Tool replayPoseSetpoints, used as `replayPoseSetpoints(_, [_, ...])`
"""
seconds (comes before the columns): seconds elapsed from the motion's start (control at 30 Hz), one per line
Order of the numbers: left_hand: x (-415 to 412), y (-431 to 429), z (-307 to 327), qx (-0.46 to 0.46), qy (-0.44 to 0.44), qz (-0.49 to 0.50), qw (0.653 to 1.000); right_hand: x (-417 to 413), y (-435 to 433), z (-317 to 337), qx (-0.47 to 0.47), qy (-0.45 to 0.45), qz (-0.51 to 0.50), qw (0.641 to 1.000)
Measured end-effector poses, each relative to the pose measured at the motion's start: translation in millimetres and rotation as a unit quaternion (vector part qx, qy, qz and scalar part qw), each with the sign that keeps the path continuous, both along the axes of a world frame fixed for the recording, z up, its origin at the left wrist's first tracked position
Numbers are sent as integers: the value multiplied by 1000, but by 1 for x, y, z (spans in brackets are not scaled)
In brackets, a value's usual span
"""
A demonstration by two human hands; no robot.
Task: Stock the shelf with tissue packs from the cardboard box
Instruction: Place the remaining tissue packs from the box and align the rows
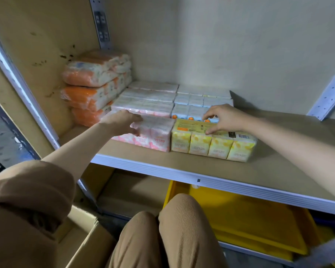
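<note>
The left grip (124, 122) curls round the pink tissue pack (155, 134) - the right grip (225, 118) pinches the yellow tissue pack (211, 144). Both sit touching between the grips on the shelf (182, 163) - stacked packs (153, 97) beyond them.

Glossy plastic-wrapped tissue packs (213, 144) on a matt shelf (259, 171).

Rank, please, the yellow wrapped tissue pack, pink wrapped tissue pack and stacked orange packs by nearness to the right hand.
1. Yellow wrapped tissue pack: under right hand.
2. Pink wrapped tissue pack: adjoining, left.
3. Stacked orange packs: back-left corner.
</note>
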State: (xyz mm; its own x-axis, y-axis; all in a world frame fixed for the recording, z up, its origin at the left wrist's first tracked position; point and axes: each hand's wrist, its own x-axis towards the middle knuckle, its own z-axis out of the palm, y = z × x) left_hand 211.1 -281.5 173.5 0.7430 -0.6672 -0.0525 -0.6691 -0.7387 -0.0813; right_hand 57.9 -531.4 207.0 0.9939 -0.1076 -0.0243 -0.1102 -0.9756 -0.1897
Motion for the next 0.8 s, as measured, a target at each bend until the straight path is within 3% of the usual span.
replayPoseSetpoints(0.27, [-4,0,-11,-114,48,54,991,25,61,-6,-157,4,152,976])
replayPoseSetpoints(0.5, [-6,-5,-12,-96,43,62,993,34,87,-29,-381,44,310,870])
replayPoseSetpoints(0.57, [-6,-5,-13,-93,36,59,993,40,90,-37,-418,68,324,846])
replayPoseSetpoints(0.8, [-11,-4,-14,-93,33,55,994,52,99,-52,-464,69,279,838])
